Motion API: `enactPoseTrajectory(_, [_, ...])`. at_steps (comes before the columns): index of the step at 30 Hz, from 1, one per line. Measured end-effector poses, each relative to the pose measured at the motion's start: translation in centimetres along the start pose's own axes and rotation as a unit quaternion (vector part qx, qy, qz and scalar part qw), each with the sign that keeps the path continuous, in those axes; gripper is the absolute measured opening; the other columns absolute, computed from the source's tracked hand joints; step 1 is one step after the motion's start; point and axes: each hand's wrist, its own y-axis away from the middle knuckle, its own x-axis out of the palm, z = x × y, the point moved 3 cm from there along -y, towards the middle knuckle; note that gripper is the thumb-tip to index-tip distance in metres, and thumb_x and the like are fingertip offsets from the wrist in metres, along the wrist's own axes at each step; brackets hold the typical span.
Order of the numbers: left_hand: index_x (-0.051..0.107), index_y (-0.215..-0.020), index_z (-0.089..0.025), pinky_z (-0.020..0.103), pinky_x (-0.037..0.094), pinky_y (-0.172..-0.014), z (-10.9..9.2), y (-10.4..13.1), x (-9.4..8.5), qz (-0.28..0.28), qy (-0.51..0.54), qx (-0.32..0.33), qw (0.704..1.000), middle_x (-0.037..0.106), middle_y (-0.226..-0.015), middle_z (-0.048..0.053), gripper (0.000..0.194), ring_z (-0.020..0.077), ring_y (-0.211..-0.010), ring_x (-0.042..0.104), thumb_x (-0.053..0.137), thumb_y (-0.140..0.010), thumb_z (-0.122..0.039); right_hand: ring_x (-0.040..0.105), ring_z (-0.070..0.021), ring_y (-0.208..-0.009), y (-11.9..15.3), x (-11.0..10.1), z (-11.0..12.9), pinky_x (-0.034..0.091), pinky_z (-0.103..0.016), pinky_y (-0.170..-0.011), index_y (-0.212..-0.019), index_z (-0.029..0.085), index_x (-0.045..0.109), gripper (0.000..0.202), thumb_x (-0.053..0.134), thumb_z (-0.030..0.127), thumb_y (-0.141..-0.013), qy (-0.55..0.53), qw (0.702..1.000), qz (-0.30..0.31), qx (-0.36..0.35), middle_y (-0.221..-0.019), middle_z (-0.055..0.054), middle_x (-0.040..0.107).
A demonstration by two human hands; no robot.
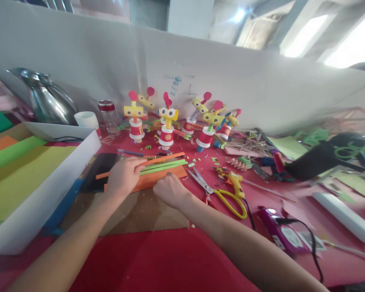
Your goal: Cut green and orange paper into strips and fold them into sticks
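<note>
My left hand (pixel 124 176) is closed on a narrow orange paper strip (pixel 170 156), which runs past the fingers on both sides. Green paper strips (pixel 167 165) lie just under it, on top of a wider orange paper sheet (pixel 146 181). My right hand (pixel 172 190) rests curled at the near edge of that sheet; its fingertips are hidden, so what it holds, if anything, does not show. Beneath both hands is a brown cardboard sheet (pixel 146 215). To the right of my right hand lie open scissors (pixel 213 190) with yellow handles.
Several paper-cup figures (pixel 167 136) stand along the back wall. On the left are a box of coloured paper (pixel 57 174), a black phone (pixel 101 162) and a steel jug (pixel 48 97). A yellow glue gun (pixel 235 182), purple power socket (pixel 282 231) and black bottle (pixel 313 158) lie rightward.
</note>
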Motion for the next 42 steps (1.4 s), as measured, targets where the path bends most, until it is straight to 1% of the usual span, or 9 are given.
enactPoseTrajectory(3, [0.073,-0.110,-0.018,0.037,0.052,-0.088,-0.5,-1.6,1.9,0.058,-0.010,-0.014,0.998,0.074,-0.110,0.008,0.028,0.0258,-0.097,0.069,0.058,-0.087,-0.020,0.069,-0.0233,-0.074,-0.1,0.4,0.1,0.044,-0.038,-0.078,-0.082,0.015,0.072,0.022,0.053,0.007,-0.087,0.005,0.999,-0.024,-0.033,-0.080,-0.011,0.074])
enactPoseTrajectory(6, [0.071,-0.113,-0.018,0.037,0.050,-0.092,-0.9,-1.5,2.5,0.070,-0.014,-0.001,0.997,0.071,-0.117,0.009,0.030,0.0259,-0.105,0.066,0.058,-0.087,-0.020,0.068,-0.0235,-0.076,-0.2,0.8,-0.1,0.044,-0.038,-0.081,-0.086,0.014,0.072,0.022,0.052,0.006,-0.087,0.009,0.998,-0.047,-0.036,-0.083,-0.012,0.074])
enactPoseTrajectory(9, [0.072,-0.109,-0.020,0.035,0.049,-0.093,-1.5,0.7,1.7,0.081,-0.023,0.021,0.996,0.071,-0.116,0.007,0.027,0.0239,-0.106,0.065,0.056,-0.087,-0.021,0.067,-0.0230,-0.083,-0.2,1.0,-0.4,0.043,-0.037,-0.082,-0.092,0.014,0.071,0.020,0.051,0.009,-0.089,0.000,0.997,-0.067,-0.032,-0.089,-0.012,0.074])
enactPoseTrajectory(13, [0.073,-0.089,-0.019,0.037,0.052,-0.075,-2.5,4.2,0.7,0.142,-0.125,0.078,0.979,0.074,-0.092,0.009,0.020,0.0266,-0.089,0.069,0.054,-0.084,-0.019,0.067,-0.0225,-0.082,0.1,1.0,-0.8,0.045,-0.033,-0.075,-0.089,0.014,0.070,0.017,0.054,0.010,-0.088,-0.031,0.997,-0.074,0.003,-0.085,-0.010,0.073])
enactPoseTrajectory(16, [0.071,-0.080,-0.015,0.037,0.049,-0.068,-3.0,5.1,0.9,0.165,-0.176,0.125,0.962,0.072,-0.082,0.012,0.025,0.0269,-0.080,0.068,0.047,-0.086,-0.012,0.066,-0.0223,-0.081,0.7,0.8,-0.7,0.045,-0.032,-0.072,-0.089,0.015,0.068,0.014,0.055,0.014,-0.089,-0.055,0.994,-0.081,0.044,-0.085,-0.009,0.072])
enactPoseTrajectory(22, [0.069,-0.081,-0.013,0.039,0.048,-0.071,-3.0,5.6,0.2,0.159,-0.180,0.170,0.956,0.070,-0.082,0.013,0.026,0.0266,-0.080,0.066,0.045,-0.086,-0.005,0.062,-0.0212,-0.093,2.4,0.4,-0.4,0.043,-0.030,-0.073,-0.103,0.020,0.063,0.016,0.052,0.017,-0.092,-0.063,0.988,-0.105,0.098,-0.099,-0.007,0.069])
enactPoseTrajectory(27, [0.064,-0.078,-0.017,0.039,0.045,-0.072,-2.0,9.5,-1.8,0.112,-0.190,0.231,0.948,0.065,-0.078,0.006,0.023,0.0236,-0.075,0.062,0.046,-0.091,-0.012,0.059,-0.0192,-0.087,4.5,1.3,0.5,0.040,-0.029,-0.072,-0.084,0.019,0.066,0.014,0.054,0.019,-0.092,-0.103,0.986,-0.113,0.067,-0.089,-0.004,0.068])
enactPoseTrajectory(33, [0.062,-0.082,-0.018,0.037,0.045,-0.073,-1.1,11.9,-1.9,0.106,-0.151,0.145,0.972,0.064,-0.085,0.006,0.021,0.0228,-0.082,0.060,0.044,-0.091,-0.013,0.060,-0.0168,-0.089,5.9,2.5,1.3,0.041,-0.028,-0.080,-0.090,0.019,0.070,0.016,0.054,0.019,-0.094,-0.208,0.966,-0.143,0.062,-0.092,-0.004,0.068])
enactPoseTrajectory(42, [0.058,-0.087,-0.019,0.036,0.045,-0.075,1.0,11.3,-0.9,0.129,-0.061,0.031,0.989,0.062,-0.089,0.006,0.023,0.0223,-0.084,0.059,0.043,-0.097,-0.033,0.060,-0.0147,-0.083,6.2,3.8,-2.0,0.042,-0.025,-0.075,-0.081,0.019,0.069,0.008,0.065,0.022,-0.088,-0.347,0.916,-0.159,0.121,-0.083,-0.002,0.068])
